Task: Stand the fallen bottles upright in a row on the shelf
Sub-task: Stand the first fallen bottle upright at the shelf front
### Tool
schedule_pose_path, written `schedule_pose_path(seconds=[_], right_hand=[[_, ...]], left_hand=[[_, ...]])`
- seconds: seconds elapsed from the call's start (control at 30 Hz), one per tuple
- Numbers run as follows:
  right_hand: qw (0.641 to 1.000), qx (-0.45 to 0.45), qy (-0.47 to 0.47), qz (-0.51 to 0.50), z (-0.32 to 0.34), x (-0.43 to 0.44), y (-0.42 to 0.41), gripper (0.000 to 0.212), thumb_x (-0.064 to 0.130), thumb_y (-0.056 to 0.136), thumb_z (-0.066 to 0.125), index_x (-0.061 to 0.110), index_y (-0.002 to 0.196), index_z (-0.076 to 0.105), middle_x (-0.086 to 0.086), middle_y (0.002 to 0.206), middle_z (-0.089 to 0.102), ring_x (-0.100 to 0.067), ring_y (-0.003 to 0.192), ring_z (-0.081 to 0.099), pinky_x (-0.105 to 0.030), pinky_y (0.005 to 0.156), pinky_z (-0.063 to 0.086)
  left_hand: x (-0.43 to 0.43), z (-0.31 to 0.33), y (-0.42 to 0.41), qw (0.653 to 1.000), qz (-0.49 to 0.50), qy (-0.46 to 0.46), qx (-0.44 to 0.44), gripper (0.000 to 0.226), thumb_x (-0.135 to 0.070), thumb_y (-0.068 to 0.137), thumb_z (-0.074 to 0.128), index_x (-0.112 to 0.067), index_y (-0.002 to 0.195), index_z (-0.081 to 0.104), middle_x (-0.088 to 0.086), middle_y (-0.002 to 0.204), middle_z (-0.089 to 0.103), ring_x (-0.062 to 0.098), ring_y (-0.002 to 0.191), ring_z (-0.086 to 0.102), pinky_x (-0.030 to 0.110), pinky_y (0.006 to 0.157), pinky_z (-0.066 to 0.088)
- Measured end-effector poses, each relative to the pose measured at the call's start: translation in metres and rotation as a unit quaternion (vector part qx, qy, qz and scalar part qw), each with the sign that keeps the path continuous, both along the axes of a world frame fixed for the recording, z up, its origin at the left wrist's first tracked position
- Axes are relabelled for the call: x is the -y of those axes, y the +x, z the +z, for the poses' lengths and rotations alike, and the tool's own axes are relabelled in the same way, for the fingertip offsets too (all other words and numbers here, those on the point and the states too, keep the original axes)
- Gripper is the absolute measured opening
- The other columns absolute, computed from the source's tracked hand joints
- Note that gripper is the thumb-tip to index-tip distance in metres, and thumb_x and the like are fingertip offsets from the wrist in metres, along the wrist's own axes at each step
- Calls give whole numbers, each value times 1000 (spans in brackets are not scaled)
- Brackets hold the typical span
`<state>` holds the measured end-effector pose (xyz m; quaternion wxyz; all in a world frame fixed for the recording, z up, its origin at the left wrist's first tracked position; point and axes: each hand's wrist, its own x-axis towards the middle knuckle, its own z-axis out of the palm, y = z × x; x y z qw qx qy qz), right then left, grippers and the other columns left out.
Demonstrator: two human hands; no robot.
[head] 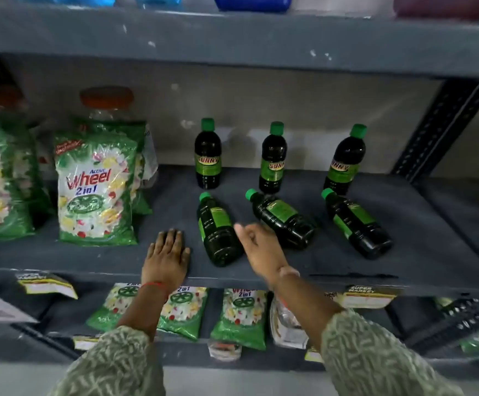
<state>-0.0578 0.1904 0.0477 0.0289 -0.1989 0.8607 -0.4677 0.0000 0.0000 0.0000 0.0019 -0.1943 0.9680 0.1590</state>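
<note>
Three green-capped Sunny bottles (pixel 272 158) already stand in a row at the back of the shelf (pixel 89 257), three fallen bottles (pixel 285 218) lie in front awaiting righting, the right hand (pixel 256 245) hovers loosely open, empty, the left hand (pixel 166 257) rests flat, fingers together.

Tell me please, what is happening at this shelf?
A person is tidying dark bottles with green caps on a grey shelf. Three bottles stand at the back: left, middle, right. Three lie fallen in front of them: left, middle, right. The left hand rests flat on the shelf edge, holding nothing. The right hand is open and reaches between the left and middle fallen bottles, with no grip yet. Detergent bags stand to the left.
</note>
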Motion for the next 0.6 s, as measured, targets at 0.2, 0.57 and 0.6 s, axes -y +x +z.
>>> schedule_pose_path(seconds=[0.2, 0.57, 0.6], right_hand=[[969, 198, 145, 21, 40, 56, -35, 78, 66, 66, 65, 4, 114, 57, -16, 123, 60, -33, 109, 58, -37, 92, 49], [994, 76, -36, -67, 14, 63, -61, 59, 47, 58, 80, 13, 100, 55, -8, 101, 67, -25, 91, 63, -38, 82, 53], [995, 68, -42, -64, 16, 61, -64, 63, 43, 58, 82, 13, 105, 52, -8, 104, 66, -24, 94, 62, -37, 84, 52]], left_hand=[[2, -7, -1, 1000, -1, -12, -22, 55, -35, 97, 21, -13, 146, 11, 6, 159, 10, 24, 147, 4, 40, 121, 7], [4, -10, -1, 1000, -1, -13, -17, 71, -43, 82, 8, -13, 146, 13, 6, 159, 11, 25, 147, 6, 40, 121, 7], [4, -9, -1, 1000, -2, -15, -18, 71, -42, 82, 9, -13, 146, 13, 6, 158, 11, 25, 147, 6, 40, 121, 7]])
